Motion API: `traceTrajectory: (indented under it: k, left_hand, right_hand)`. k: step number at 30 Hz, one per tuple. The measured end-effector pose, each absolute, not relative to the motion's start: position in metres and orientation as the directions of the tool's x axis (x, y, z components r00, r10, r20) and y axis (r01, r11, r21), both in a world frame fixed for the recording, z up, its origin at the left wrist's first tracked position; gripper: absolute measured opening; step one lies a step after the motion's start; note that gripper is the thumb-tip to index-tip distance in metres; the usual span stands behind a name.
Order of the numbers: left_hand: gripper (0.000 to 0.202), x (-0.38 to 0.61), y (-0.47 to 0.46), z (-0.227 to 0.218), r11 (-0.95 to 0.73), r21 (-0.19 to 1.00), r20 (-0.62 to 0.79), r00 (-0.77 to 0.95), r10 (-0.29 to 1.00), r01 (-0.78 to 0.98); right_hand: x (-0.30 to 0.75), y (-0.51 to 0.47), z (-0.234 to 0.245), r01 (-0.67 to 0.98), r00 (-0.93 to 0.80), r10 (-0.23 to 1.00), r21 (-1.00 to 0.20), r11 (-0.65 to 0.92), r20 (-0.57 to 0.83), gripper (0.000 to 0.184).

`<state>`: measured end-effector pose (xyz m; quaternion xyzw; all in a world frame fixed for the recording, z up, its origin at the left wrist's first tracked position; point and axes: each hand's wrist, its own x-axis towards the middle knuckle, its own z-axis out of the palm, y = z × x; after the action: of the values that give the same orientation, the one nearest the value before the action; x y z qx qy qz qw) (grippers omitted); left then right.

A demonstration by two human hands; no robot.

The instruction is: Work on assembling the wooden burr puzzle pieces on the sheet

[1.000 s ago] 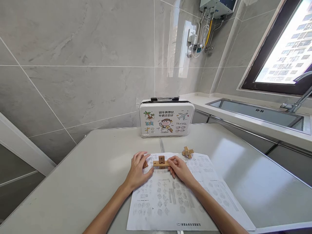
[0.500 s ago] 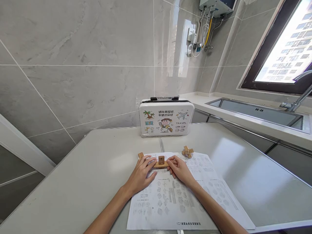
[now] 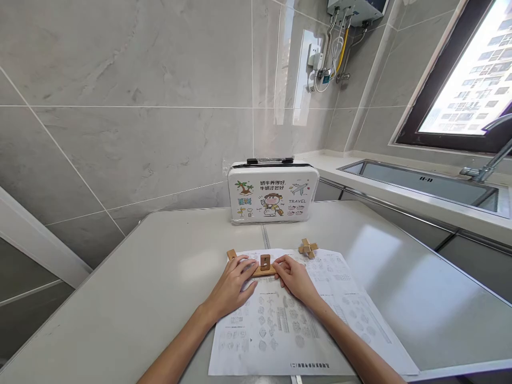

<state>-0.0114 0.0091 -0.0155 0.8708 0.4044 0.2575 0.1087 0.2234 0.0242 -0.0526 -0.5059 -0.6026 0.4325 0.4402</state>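
L hand [image 3: 234, 285] lies flat, fingers stretched & loosely together, tips resting on left end of wooden bar [image 3: 264, 268], not closed round it; R hand [image 3: 295, 277] curled, thumb & fingertips pinching bar's right end; bar lies flat on paper sheet [image 3: 288, 325] near its far edge, betw. both hands, short block upright at its middle; small wooden piece [image 3: 231, 254] just beyond L fingertips, at sheet's far-left corner; cross-shaped puzzle [image 3: 308, 248] beyond R hand, apart from it; table [image 3: 140, 298] open left & right of sheet; printed tin case [image 3: 273, 193] upright at tiled wall; sink [image 3: 424, 184] & window at right.
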Motion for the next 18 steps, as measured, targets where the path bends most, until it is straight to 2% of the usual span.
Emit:
traceTrajectory:
  k: [6, 12, 16, 18]
  left_hand:
    - [0.047, -0.011, 0.009, -0.013, -0.656, 0.4, 0.363, 0.547, 0.754, 0.64]
    - [0.04, -0.007, 0.004, -0.005, -0.646, 0.403, 0.369, 0.531, 0.763, 0.648]
    - [0.048, -0.003, -0.001, 0.0, -0.612, 0.478, 0.444, 0.427, 0.788, 0.631]
    - [0.04, -0.002, -0.003, 0.002, -0.557, 0.569, 0.452, 0.336, 0.826, 0.604]
  right_hand:
    - [0.223, 0.023, -0.048, 0.265, -0.085, 0.988, -0.953, 0.149, 0.131, 0.04]
    - [0.221, 0.018, -0.045, 0.167, -0.142, 0.984, -0.977, 0.135, 0.112, 0.043]
    - [0.217, 0.013, -0.041, 0.127, -0.124, 0.969, -0.965, 0.229, 0.214, 0.039]
    - [0.217, 0.011, -0.039, 0.14, -0.094, 0.96, -0.951, 0.275, 0.264, 0.036]
